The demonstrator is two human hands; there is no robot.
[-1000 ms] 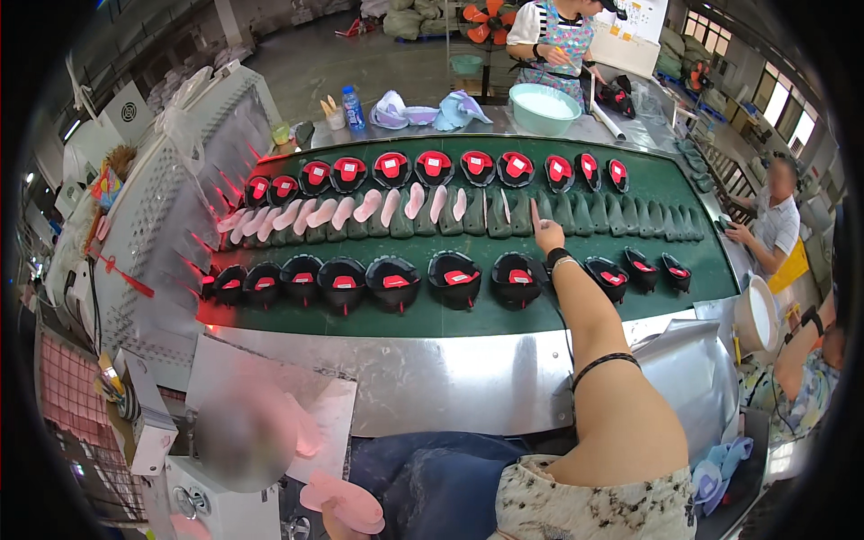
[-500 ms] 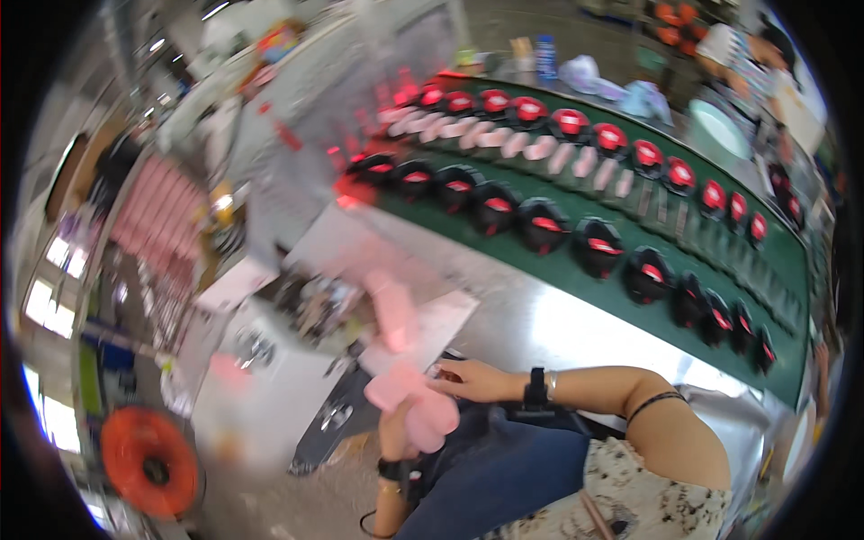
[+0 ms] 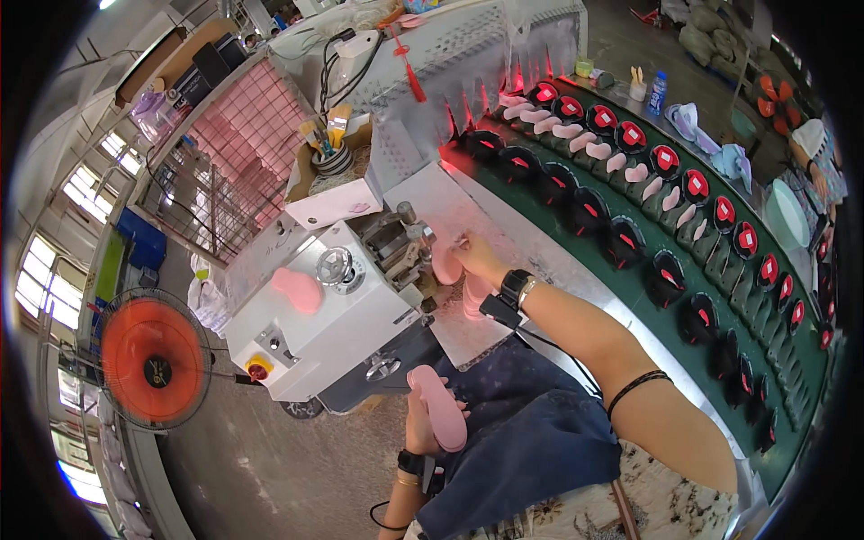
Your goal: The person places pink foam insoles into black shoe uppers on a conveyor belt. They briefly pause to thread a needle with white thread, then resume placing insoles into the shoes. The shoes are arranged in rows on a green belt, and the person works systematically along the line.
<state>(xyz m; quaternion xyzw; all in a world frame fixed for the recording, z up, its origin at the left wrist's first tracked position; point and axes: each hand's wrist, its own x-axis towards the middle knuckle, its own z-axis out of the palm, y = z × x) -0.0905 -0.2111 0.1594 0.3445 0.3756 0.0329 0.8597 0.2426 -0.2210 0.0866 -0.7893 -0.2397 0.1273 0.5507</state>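
Holding a pink foam shoe insole [image 3: 438,407] in closed fingers, the left hand [image 3: 419,430] stays low above the lap. The right hand [image 3: 477,258] grips another pink insole [image 3: 446,264] beside the white metal machine [image 3: 328,310], over the grey tabletop [image 3: 490,337].

The right hand [image 3: 475,259] covers part of a pink sole [image 3: 447,265] at the machine [image 3: 333,310], so the grip of its fingers cannot be seen. The left hand [image 3: 420,425] is half hidden behind another sole [image 3: 438,407]. The conveyor [image 3: 720,270] is cut off by the dark rim at the right. The person [image 3: 814,157] far away is too small to tell details.
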